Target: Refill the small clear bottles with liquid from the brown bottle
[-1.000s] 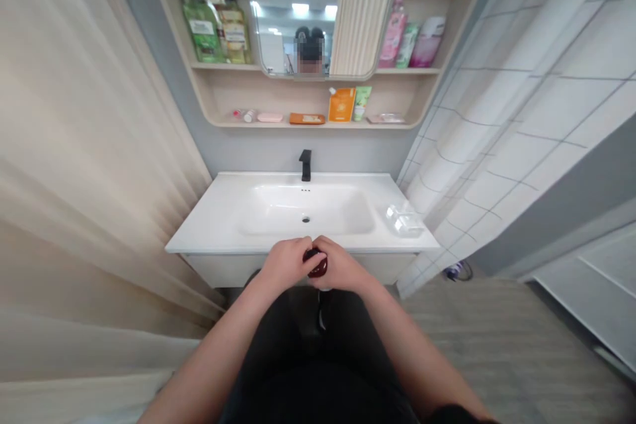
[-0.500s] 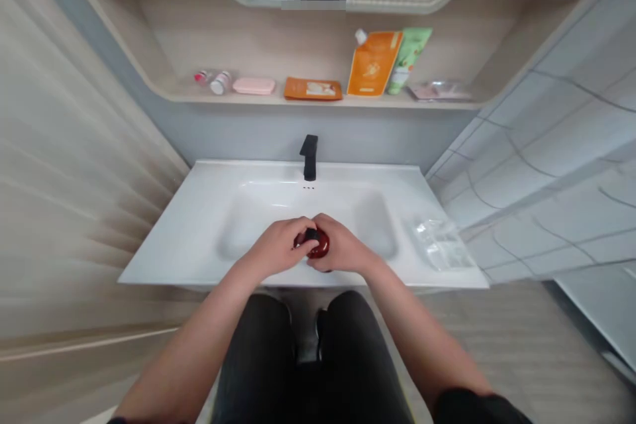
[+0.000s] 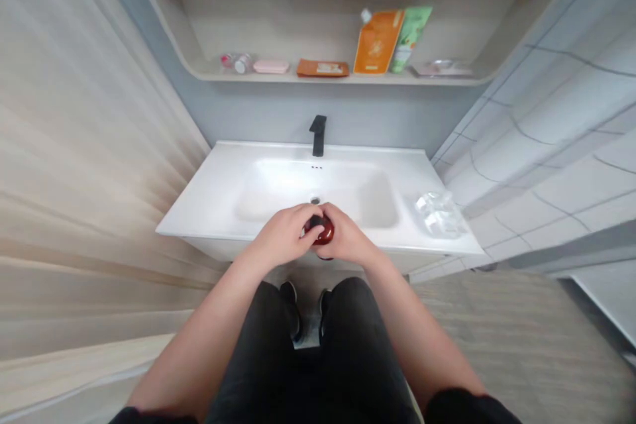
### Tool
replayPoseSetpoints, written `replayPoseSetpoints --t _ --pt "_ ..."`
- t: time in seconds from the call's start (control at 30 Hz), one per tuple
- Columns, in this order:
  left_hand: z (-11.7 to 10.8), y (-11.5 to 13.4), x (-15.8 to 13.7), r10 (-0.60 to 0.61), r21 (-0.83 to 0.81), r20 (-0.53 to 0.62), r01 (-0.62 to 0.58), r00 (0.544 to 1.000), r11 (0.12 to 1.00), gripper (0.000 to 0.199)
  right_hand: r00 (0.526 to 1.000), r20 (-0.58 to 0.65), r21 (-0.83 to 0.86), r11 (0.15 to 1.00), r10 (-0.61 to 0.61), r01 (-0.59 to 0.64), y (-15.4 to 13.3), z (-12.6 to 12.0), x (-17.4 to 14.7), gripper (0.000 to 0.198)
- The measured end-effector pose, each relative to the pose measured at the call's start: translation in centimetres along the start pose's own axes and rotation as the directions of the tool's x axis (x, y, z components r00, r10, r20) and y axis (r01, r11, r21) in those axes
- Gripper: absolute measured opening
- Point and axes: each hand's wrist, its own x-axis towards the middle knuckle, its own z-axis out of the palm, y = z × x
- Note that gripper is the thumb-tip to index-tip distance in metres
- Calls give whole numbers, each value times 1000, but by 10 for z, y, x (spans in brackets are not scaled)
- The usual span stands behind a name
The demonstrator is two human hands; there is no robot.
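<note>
A dark red-brown bottle (image 3: 326,233) with a black top is held between my two hands, over the front edge of the white sink (image 3: 199,202). My left hand (image 3: 285,235) is closed around the black top, thumb and fingers curled on it. Wrapped around the bottle's body from the right is my right hand (image 3: 348,235). Much of the bottle is hidden by my fingers, and its label cannot be read.
Behind the basin stands a black faucet (image 3: 318,137). A clear plastic bag (image 3: 441,215) lies on the sink's right side. The shelf above carries an orange pouch (image 3: 378,43), a green tube (image 3: 411,38), an orange packet (image 3: 322,69) and a pink soap box (image 3: 271,67). A curtain (image 3: 99,146) hangs at left.
The camera view has shifted, so the sink and shelf sit higher in the picture and more floor shows. Both hands keep hold of the bottle, now nearer the sink's front edge.
</note>
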Motion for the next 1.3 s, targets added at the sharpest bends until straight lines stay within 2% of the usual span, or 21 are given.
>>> replayPoseSetpoints --t 0.2,0.33,0.43,0.5,0.57,0.7,0.8,0.93,1.1,1.2,1.3 --pt "10 51 -53 -121 92 14 119 993 989 16 1000 5 36 999 -24 23 -32 22 -70 52" --pt "17 75 -69 -196 315 -27 195 980 929 35 999 -16 7 999 -47 47 -46 33 -95 53" --pt "18 90 -81 -139 389 -28 138 990 911 32 999 -23 -23 999 -50 49 -51 37 -108 53" --pt "18 96 -88 -77 356 18 65 997 932 25 999 -46 -33 999 -11 9 -53 38 -114 53" --pt "17 98 -93 -71 320 62 48 996 946 28 996 -82 -55 998 31 -36 -55 40 -119 54" --pt "22 99 -96 -159 362 65 125 985 924 28 998 -60 -95 995 26 -32 -58 43 -126 52" --pt "28 98 -98 -108 366 53 81 993 927 26 997 -71 -88 996 28 -34 -56 44 -129 49" --pt "35 89 -101 -81 295 37 67 996 953 20 995 -90 -113 992 49 -59 -50 44 -133 52" --pt "38 69 -100 -195 138 -88 205 977 969 27 994 -90 -159 984 66 -80 -27 44 -133 69" --pt "38 48 -97 -230 -14 -191 232 954 973 29 965 -248 -218 966 84 -140 1 21 -122 65" --pt "38 19 -90 -263 -175 -244 224 934 959 30 892 -442 -252 941 94 -224 26 -33 -98 64"
